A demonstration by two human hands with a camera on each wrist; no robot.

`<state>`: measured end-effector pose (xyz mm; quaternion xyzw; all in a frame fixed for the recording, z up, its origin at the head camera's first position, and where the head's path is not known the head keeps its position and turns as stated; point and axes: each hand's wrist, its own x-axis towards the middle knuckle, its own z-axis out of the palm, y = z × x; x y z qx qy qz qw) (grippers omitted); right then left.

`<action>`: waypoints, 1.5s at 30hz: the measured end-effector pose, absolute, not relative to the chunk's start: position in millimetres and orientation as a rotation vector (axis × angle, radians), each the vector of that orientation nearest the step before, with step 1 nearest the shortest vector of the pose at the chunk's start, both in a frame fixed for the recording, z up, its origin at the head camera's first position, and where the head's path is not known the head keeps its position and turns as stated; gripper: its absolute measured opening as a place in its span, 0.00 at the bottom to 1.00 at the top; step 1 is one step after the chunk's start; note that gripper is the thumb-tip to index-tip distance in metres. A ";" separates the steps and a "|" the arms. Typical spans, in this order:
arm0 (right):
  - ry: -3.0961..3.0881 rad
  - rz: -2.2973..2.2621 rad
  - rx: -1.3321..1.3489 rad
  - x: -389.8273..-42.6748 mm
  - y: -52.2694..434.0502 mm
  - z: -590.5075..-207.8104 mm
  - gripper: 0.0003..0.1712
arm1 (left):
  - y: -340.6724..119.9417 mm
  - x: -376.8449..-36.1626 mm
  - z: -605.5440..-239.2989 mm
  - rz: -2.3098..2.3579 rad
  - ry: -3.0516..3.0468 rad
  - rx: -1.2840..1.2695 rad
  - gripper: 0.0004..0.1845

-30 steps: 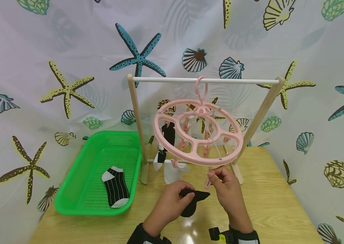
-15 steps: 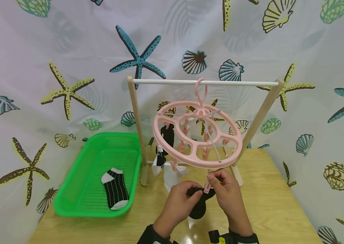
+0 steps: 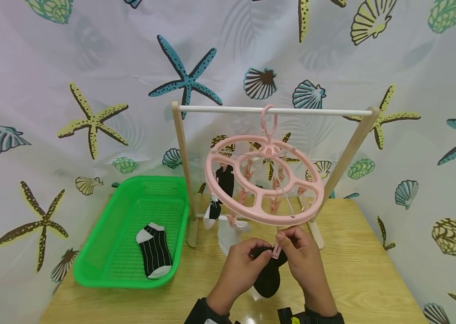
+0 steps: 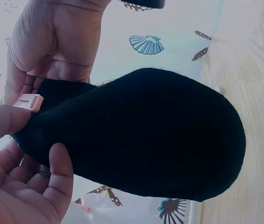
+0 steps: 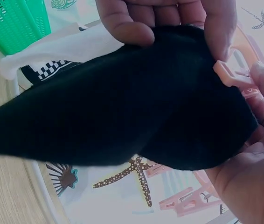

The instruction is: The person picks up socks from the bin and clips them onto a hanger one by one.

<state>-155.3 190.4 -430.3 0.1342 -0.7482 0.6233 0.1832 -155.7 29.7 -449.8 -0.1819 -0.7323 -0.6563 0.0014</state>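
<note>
My left hand (image 3: 239, 272) pinches the edge of a black sock (image 3: 267, 282) between thumb and fingers. The sock's rounded end sags below that grip and fills much of the left wrist view. Beside it, my right hand (image 3: 306, 263) holds a pink clothespin (image 3: 278, 249) under the front rim of a round pink drying hanger (image 3: 280, 219). In the right wrist view the clothespin's tip (image 5: 225, 73) overlaps the sock's edge, with the right thumb pressing the clip's other end. The right fingers are partly hidden behind the sock.
The hanger hooks over a white rail (image 3: 220, 109) on a wooden stand. Several pink clips dangle from it, with a white sock (image 3: 228, 236) and black-and-white ones (image 3: 225, 180) at its left. A green basket (image 3: 80, 270) on the left contains a striped sock (image 3: 155, 252).
My left hand has moved right, bringing the black sock up to the clothespin, which now overlaps its edge. The right hand has stayed nearly in place.
</note>
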 end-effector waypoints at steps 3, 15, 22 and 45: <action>-2.100 1.760 0.398 -156.1 190.5 -430.0 0.04 | 29.8 -155.8 -447.3 -2.090 -2.284 -0.574 0.07; -2.178 1.826 0.407 -153.7 193.7 -430.3 0.04 | 28.5 -156.1 -448.0 -2.119 -2.296 -0.589 0.06; -2.234 1.817 0.318 -152.2 191.7 -429.5 0.05 | 26.9 -155.4 -449.0 -2.122 -2.304 -0.592 0.06; -2.208 1.858 0.320 -155.7 194.8 -432.4 0.06 | 12.8 -150.1 -421.6 -1.334 -2.041 -0.747 0.03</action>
